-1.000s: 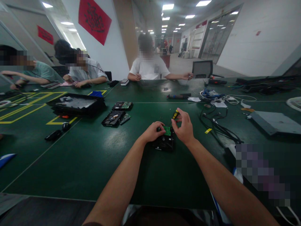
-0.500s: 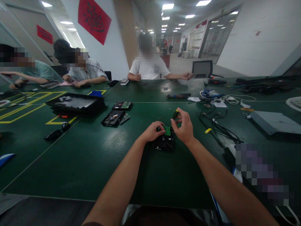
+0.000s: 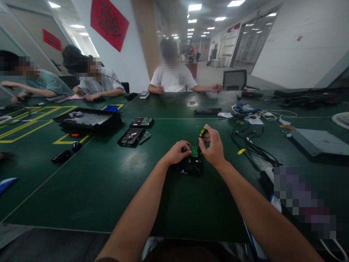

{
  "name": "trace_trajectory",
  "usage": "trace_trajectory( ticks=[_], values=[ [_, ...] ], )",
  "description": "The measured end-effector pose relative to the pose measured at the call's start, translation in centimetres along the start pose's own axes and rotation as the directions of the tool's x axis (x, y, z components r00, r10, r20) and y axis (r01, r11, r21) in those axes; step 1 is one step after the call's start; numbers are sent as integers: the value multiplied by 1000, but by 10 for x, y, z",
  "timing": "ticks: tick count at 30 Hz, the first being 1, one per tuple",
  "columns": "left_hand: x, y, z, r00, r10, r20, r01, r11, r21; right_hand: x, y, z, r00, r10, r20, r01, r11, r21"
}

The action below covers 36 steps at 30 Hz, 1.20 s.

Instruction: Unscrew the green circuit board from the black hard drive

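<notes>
A black hard drive (image 3: 188, 167) with a green circuit board (image 3: 194, 151) facing up lies on the green table in front of me. My left hand (image 3: 178, 152) grips its left and far side, thumb over the board, fingers partly hidden. My right hand (image 3: 212, 145) pinches the yellow and dark screwdriver (image 3: 203, 131) by its handle. The screwdriver stands nearly upright over the far right part of the drive. Its tip is too small to make out. Tiny bits, perhaps screws, lie just beyond the drive.
Left of the drive are an opened hard drive (image 3: 131, 137), another drive (image 3: 142, 122) and a black tray (image 3: 89, 120). Black cables (image 3: 253, 145) and a grey metal box (image 3: 321, 142) lie to the right. Across the table sits a person (image 3: 172, 78); others sit at the left.
The screwdriver's handle has turned in my right hand, so more of its yellow shows. My left hand and the hard drive stay in place.
</notes>
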<state>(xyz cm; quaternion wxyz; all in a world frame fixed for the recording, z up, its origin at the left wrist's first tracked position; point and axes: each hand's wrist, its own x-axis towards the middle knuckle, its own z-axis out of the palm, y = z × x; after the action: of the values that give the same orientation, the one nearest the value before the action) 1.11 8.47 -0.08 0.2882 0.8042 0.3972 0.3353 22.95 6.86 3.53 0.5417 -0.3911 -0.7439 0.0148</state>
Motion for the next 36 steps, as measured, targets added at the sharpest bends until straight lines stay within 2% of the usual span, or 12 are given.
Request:
trace_trajectory(
  ticks=[19, 36],
  values=[
    [0, 1, 0, 1000, 6, 3, -7, 1000, 19, 0, 0, 0, 1000, -4, 8, 4, 1000, -11],
    [0, 4, -1, 1000, 0, 5, 0, 1000, 10, 2, 1, -1, 999, 3, -46, -4, 1000, -21]
  ],
)
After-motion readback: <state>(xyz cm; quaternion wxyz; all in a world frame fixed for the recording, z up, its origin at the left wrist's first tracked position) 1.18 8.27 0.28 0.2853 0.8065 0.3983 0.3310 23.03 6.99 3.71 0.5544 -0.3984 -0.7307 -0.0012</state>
